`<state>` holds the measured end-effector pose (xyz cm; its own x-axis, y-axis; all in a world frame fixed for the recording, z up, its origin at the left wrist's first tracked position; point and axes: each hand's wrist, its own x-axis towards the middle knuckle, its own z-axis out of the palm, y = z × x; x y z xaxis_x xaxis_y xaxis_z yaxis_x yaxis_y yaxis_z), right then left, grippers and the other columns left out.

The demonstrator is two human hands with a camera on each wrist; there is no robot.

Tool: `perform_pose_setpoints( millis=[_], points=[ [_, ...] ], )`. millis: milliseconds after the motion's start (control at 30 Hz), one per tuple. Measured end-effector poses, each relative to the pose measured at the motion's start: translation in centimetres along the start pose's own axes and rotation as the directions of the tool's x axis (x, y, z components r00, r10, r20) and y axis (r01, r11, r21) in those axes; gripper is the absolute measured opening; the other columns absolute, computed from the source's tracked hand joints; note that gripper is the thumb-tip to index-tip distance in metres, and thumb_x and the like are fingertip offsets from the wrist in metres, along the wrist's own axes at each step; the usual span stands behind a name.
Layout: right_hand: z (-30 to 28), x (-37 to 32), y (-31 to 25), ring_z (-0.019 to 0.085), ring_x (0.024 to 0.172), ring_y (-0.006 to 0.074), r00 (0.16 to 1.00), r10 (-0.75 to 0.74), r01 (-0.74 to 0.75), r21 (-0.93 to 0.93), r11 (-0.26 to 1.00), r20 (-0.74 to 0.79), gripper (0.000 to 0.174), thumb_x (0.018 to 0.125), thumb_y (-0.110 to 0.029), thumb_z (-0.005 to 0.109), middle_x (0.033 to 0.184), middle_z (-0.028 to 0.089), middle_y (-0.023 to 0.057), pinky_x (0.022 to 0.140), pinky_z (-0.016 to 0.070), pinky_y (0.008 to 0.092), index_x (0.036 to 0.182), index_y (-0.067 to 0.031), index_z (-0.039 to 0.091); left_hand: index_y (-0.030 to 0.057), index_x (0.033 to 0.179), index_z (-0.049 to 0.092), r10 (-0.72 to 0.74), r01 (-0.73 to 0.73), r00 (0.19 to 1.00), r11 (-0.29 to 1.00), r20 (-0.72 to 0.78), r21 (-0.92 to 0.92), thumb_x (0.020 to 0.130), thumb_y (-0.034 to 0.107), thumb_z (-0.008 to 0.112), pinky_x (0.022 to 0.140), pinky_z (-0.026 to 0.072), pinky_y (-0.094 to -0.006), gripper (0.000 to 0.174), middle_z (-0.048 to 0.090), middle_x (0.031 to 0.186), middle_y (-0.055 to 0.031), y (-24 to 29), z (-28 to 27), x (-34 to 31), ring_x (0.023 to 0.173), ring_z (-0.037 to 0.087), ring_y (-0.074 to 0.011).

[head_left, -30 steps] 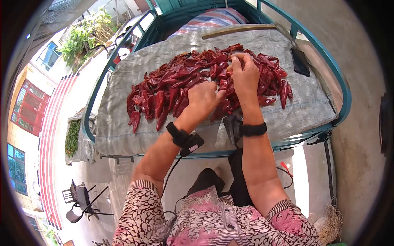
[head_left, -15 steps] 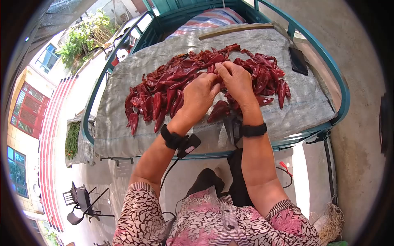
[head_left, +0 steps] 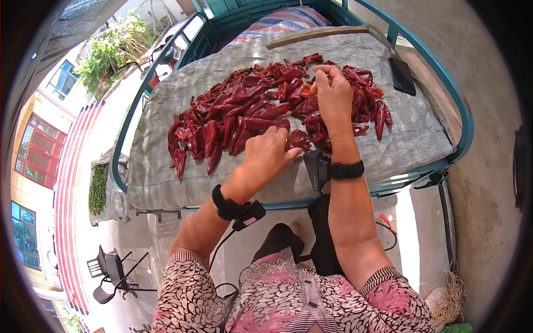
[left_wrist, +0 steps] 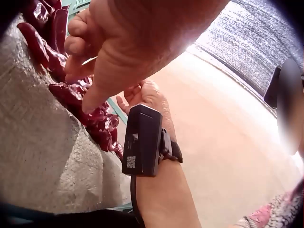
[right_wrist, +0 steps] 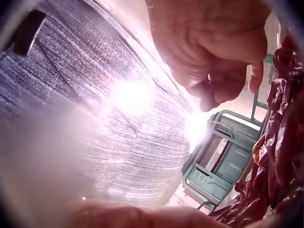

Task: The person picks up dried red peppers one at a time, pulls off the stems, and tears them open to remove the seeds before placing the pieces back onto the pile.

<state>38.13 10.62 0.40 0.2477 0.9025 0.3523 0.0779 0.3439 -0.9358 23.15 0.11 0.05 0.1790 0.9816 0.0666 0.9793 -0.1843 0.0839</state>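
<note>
A broad pile of dried red chili peppers (head_left: pixel 239 105) lies on a grey woven sheet (head_left: pixel 161 127). My left hand (head_left: pixel 269 149) is low over the near edge of the pile, its fingers bent beside the peppers and its thumb held apart. The left wrist view shows a gap between thumb and fingers of this left hand (left_wrist: pixel 121 52), and no pepper in it. My right hand (head_left: pixel 336 100) hovers above the right part of the pile, beside an orange-patched pepper (head_left: pixel 305 90). In the right wrist view the fingers of the right hand (right_wrist: pixel 218 57) curl loosely, with nothing visible in them.
A teal metal rail (head_left: pixel 463 122) frames the cart bed. On the sheet lie a black phone (head_left: pixel 402 76) at the right and a wooden strip (head_left: pixel 316 36) at the back. Behind is a striped bag (head_left: pixel 283 25). A chair (head_left: pixel 116 275) stands at lower left.
My hands came together over the pile, then parted. The right hand has moved up and right, the left down and nearer to me. More peppers show between them now.
</note>
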Motion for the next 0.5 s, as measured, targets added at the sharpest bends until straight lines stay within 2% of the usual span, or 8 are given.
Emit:
perform_pose_setpoints(
  millis=[100, 133, 200, 233, 333, 367, 467, 500],
  points=[
    [0.1, -0.2, 0.3, 0.07, 0.067, 0.0177, 0.999, 0.031, -0.029, -0.042, 0.999, 0.042, 0.022, 0.099, -0.026, 0.058, 0.077, 0.073, 0.0059, 0.068, 0.053, 0.0355, 0.105, -0.0086, 0.071, 0.005, 0.104, 0.065, 0.013, -0.016, 0.999, 0.997, -0.046, -0.078, 0.088, 0.036, 0.074, 0.075, 0.0537, -0.0473, 0.036, 0.065, 0.101, -0.0125, -0.7, 1.3, 0.0, 0.09, 0.068, -0.0368],
    [0.0, -0.1, 0.6, 0.07, 0.068, 0.0197, 0.998, -0.018, 0.027, -0.131, 0.991, 0.066, 0.024, 0.099, -0.029, 0.058, 0.076, 0.073, 0.0061, 0.071, 0.0527, 0.037, 0.105, -0.0094, 0.071, 0.0042, 0.104, 0.065, 0.007, -0.013, 0.998, 0.995, -0.059, -0.103, 0.088, 0.036, 0.074, 0.075, 0.0536, -0.0469, 0.037, 0.066, 0.101, -0.0126, -0.8, 1.2, 0.1, 0.09, 0.068, -0.0365],
    [0.0, -0.1, 0.6, 0.071, 0.069, 0.0236, 0.986, -0.104, 0.14, -0.3, 0.944, 0.131, 0.03, 0.099, -0.037, 0.058, 0.076, 0.073, 0.0065, 0.075, 0.0522, 0.0399, 0.105, -0.011, 0.071, 0.0029, 0.105, 0.067, -0.019, -0.021, 0.98, 0.98, -0.199, -0.196, 0.087, 0.035, 0.074, 0.074, 0.0535, -0.0451, 0.037, 0.067, 0.1, -0.0135, -1.2, 1.0, 0.1, 0.089, 0.068, -0.0352],
    [-0.4, -0.5, 0.1, 0.071, 0.074, 0.0285, 0.977, -0.095, 0.151, -0.302, 0.941, 0.193, 0.039, 0.098, -0.047, 0.058, 0.076, 0.073, 0.0075, 0.079, 0.0512, 0.043, 0.1, -0.0113, 0.073, 0.0022, 0.106, 0.067, -0.039, -0.027, 0.963, 0.97, -0.267, -0.24, 0.087, 0.034, 0.074, 0.074, 0.0535, -0.0442, 0.037, 0.067, 0.1, -0.014, -1.4, 0.8, 0.2, 0.088, 0.068, -0.0346],
    [-1.0, -1.3, -1.3, 0.071, 0.079, 0.0288, 0.897, -0.12, 0.292, -0.367, 0.883, 0.425, 0.043, 0.096, -0.05, 0.061, 0.077, 0.073, 0.0084, 0.078, 0.0521, 0.0418, 0.096, -0.01, 0.075, 0.0011, 0.109, 0.068, -0.085, -0.029, 0.956, 0.925, -0.279, -0.379, 0.087, 0.031, 0.074, 0.075, 0.0534, -0.0414, 0.038, 0.068, 0.099, -0.0147, -1.3, -1.2, 0.5, 0.085, 0.069, -0.0323],
    [-0.8, -1.2, -0.9, 0.07, 0.077, 0.0273, 0.858, -0.14, 0.318, -0.298, 0.9, 0.495, 0.043, 0.096, -0.048, 0.062, 0.076, 0.072, 0.0094, 0.076, 0.0527, 0.0396, 0.094, -0.0081, 0.076, 0.0004, 0.111, 0.069, -0.048, -0.061, 0.951, 0.939, -0.305, -0.339, 0.087, 0.03, 0.073, 0.074, 0.0536, -0.0394, 0.038, 0.068, 0.098, -0.0148, -1.5, -1.5, 0.7, 0.082, 0.069, -0.0296],
    [-0.1, -1.5, -0.7, 0.067, 0.069, 0.0257, 0.849, -0.188, 0.226, -0.017, 0.974, 0.494, 0.036, 0.098, -0.04, 0.063, 0.072, 0.07, 0.0094, 0.072, 0.0528, 0.037, 0.099, -0.006, 0.075, -0.0011, 0.108, 0.069, -0.051, -0.081, 0.962, 0.885, -0.267, -0.459, 0.086, 0.03, 0.074, 0.072, 0.0531, -0.038, 0.038, 0.068, 0.096, -0.0145, -1.6, -2.0, 1.1, 0.079, 0.068, -0.0277],
    [-0.1, -1.5, -0.7, 0.066, 0.069, 0.0212, 0.845, -0.232, 0.259, 0.012, 0.966, 0.482, 0.031, 0.099, -0.034, 0.061, 0.073, 0.069, 0.0067, 0.07, 0.0518, 0.0346, 0.102, -0.0055, 0.074, -0.0011, 0.107, 0.069, -0.052, -0.093, 0.952, 0.89, -0.302, -0.446, 0.086, 0.029, 0.074, 0.072, 0.0529, -0.0374, 0.037, 0.068, 0.095, -0.0144, -1.6, -1.8, 1.1, 0.078, 0.068, -0.0272]
  ],
)
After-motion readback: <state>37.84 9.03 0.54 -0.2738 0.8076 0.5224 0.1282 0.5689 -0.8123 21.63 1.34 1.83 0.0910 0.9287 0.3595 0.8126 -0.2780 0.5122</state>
